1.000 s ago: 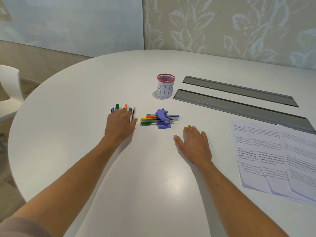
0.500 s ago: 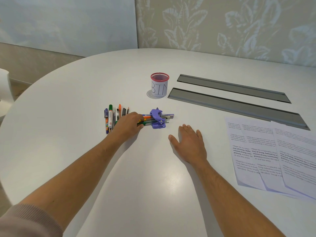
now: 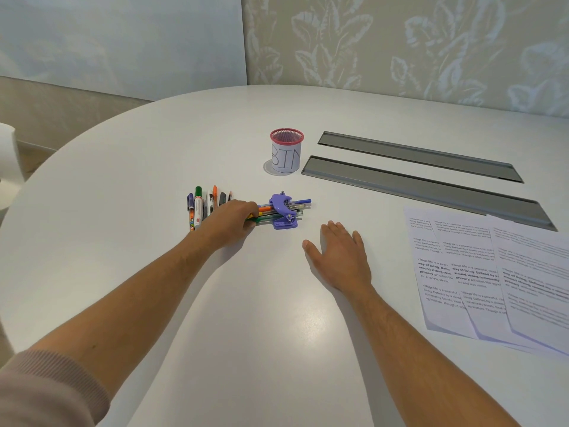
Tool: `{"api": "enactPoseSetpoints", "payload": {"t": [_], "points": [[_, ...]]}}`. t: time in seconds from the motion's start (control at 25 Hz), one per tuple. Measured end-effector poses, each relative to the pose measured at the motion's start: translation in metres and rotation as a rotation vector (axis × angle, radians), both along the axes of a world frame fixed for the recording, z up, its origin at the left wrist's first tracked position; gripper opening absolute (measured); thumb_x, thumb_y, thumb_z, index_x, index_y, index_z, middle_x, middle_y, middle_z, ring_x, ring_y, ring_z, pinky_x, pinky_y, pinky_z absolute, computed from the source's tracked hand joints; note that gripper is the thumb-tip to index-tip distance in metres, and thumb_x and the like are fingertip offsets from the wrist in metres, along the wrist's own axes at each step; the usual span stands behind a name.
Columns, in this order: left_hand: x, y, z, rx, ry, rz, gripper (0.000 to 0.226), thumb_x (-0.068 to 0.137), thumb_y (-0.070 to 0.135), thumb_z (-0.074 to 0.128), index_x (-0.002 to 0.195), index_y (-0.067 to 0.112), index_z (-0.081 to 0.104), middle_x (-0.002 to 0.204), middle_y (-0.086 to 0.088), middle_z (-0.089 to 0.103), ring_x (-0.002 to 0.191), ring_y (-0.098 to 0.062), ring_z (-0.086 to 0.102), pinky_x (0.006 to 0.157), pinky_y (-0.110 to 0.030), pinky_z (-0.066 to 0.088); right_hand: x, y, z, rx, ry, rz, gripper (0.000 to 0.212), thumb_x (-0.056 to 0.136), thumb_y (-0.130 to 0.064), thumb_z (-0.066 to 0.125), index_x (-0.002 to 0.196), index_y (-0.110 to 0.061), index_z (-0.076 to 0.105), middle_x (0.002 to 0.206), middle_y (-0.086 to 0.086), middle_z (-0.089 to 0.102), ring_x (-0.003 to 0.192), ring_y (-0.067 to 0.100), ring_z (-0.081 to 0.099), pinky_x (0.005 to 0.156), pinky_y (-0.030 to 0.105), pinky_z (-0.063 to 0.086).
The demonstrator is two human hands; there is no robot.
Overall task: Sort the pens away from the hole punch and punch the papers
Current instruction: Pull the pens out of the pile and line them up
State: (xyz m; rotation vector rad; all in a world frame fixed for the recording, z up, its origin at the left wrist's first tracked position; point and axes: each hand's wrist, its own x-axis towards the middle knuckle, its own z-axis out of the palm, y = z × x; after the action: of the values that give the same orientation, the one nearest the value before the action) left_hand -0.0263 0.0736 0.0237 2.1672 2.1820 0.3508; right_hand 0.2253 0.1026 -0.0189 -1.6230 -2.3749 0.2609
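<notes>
A purple hole punch (image 3: pixel 284 212) sits mid-table on top of a bundle of coloured pens (image 3: pixel 300 205) that stick out on both sides of it. My left hand (image 3: pixel 230 221) lies over the left ends of those pens, fingers curled onto them; whether it grips one I cannot tell. Left of that hand lies a separate row of pens and markers (image 3: pixel 200 206). My right hand (image 3: pixel 340 257) rests flat on the table, fingers apart, in front and to the right of the punch. Three printed papers (image 3: pixel 492 278) overlap at the right.
A red-rimmed mesh cup labelled BIN (image 3: pixel 286 151) stands behind the punch. Two long grey cable slots (image 3: pixel 425 188) run across the white round table (image 3: pixel 154 143) to the right. A white chair (image 3: pixel 7 167) shows at the far left edge.
My left hand has moved right, from the separate row of pens onto the left ends of the pens under the punch. My right hand has stayed flat in place.
</notes>
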Motion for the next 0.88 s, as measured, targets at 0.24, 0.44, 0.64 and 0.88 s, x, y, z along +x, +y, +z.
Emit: {"api": "enactPoseSetpoints", "payload": {"t": [0.24,0.44,0.64,0.88], "points": [[-0.008,-0.002,0.005,-0.028,-0.002,-0.022,0.028,0.094,0.023,0.057,0.122,0.019,0.057,0.109,-0.008,0.062,0.095,-0.022,0.054,0.083,-0.033,0.045,0.0,0.0,-0.001,0.004,0.001,0.003,0.072,0.097,-0.061,0.03,0.153,-0.015,0.032,0.162,0.001,0.027,0.151,0.015,0.017,0.123,0.042,0.003],[-0.01,-0.002,0.009,-0.07,0.0,-0.018,0.032,0.095,0.021,0.056,0.128,0.019,0.055,0.114,-0.008,0.058,0.097,-0.022,0.053,0.084,-0.03,0.041,0.0,0.0,-0.002,0.013,0.007,0.003,0.072,0.097,-0.061,0.03,0.152,-0.015,0.034,0.162,0.001,0.028,0.151,0.015,0.018,0.123,0.042,0.004],[-0.015,-0.005,0.012,-0.126,-0.018,0.052,0.031,0.093,0.023,0.058,0.124,0.024,0.053,0.114,-0.004,0.062,0.092,-0.019,0.055,0.079,-0.035,0.053,0.0,0.0,-0.002,0.017,0.003,0.003,0.072,0.097,-0.061,0.03,0.151,-0.015,0.035,0.162,0.001,0.029,0.151,0.015,0.018,0.123,0.042,0.004],[-0.002,-0.003,0.011,-0.137,-0.018,0.067,0.039,0.093,0.031,0.061,0.129,0.017,0.054,0.118,-0.007,0.064,0.099,-0.021,0.057,0.084,-0.03,0.044,0.0,0.0,-0.002,0.013,0.01,0.001,0.072,0.096,-0.061,0.03,0.151,-0.015,0.035,0.162,0.001,0.029,0.151,0.015,0.018,0.123,0.042,0.004]]}}
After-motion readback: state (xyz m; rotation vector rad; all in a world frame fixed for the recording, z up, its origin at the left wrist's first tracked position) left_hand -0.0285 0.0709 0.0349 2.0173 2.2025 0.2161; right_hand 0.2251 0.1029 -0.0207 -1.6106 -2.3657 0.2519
